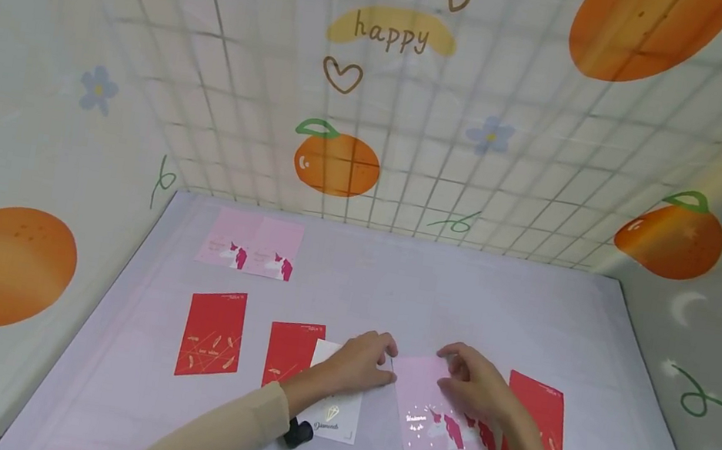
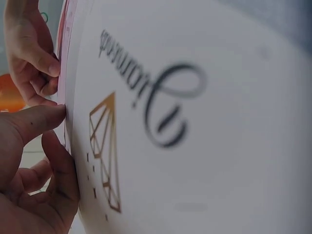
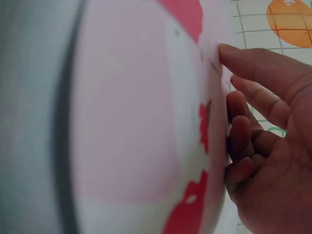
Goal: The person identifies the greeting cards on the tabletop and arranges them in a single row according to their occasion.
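Note:
A pink unicorn card (image 1: 415,389) lies between my two hands, its lettering and pink-maned unicorns towards the bottom. My left hand (image 1: 360,362) holds it by the left edge, thumb and fingers bent there. At its upper right, my right hand (image 1: 482,387) grips the card with thumb and forefinger, the other fingers curled. The right wrist view shows the right thumb (image 3: 253,63) against the pink surface. Below the left hand is a white card (image 1: 334,423) with a gold diamond, overlapping a red card (image 1: 293,351). Part of another unicorn print shows beneath the right wrist.
Two pink unicorn cards (image 1: 278,237) lie side by side at the back left of the pale table (image 1: 395,277). A red card (image 1: 211,335) is at the left, and another red card (image 1: 539,411) lies partly under the right forearm. A patterned curtain (image 1: 392,113) stands behind.

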Motion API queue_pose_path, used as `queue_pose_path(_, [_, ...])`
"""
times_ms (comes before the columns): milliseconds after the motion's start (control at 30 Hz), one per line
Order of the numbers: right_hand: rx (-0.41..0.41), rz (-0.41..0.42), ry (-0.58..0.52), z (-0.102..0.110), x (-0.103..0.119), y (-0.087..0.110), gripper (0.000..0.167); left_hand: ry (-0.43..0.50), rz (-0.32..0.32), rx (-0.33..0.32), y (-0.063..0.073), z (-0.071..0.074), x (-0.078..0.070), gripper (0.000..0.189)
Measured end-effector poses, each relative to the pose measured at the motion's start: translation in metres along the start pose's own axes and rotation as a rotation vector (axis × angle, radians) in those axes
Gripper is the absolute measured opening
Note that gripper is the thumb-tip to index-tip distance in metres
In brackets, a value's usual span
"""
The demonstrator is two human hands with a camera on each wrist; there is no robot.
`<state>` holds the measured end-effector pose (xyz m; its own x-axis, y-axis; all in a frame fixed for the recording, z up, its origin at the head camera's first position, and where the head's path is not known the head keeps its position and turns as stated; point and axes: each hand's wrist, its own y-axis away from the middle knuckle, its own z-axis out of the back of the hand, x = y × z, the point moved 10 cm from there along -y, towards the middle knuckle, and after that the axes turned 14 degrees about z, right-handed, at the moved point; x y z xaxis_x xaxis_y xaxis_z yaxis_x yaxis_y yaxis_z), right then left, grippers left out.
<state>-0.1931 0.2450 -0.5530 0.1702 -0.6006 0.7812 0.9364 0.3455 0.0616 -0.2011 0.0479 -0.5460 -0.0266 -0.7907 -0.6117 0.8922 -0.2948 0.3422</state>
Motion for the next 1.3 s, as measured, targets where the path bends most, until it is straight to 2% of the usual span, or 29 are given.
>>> queue_pose_path(300, [0.011,0.011,0.010,-0.0005,-0.0031,-0.0019,0.062,-0.030,0.003,-0.005,-0.0018,-0.0016,-0.0009,0.037])
queue_pose_path(567, [0.009,0.036,0.024,-0.0009,-0.0009,-0.0043,0.063,-0.044,-0.050,-0.022,-0.0029,-0.0008,-0.0044,0.031])
queue_pose_path(833, [0.005,0.005,0.015,-0.0017,-0.0057,-0.0027,0.065,-0.046,-0.050,-0.017,-0.0009,-0.0007,-0.0059,0.030])
queue_pose_path(1300, [-0.015,-0.020,-0.065,-0.0059,-0.0019,-0.0001,0.051,-0.081,-0.048,-0.021,-0.0016,-0.0034,-0.0054,0.025])
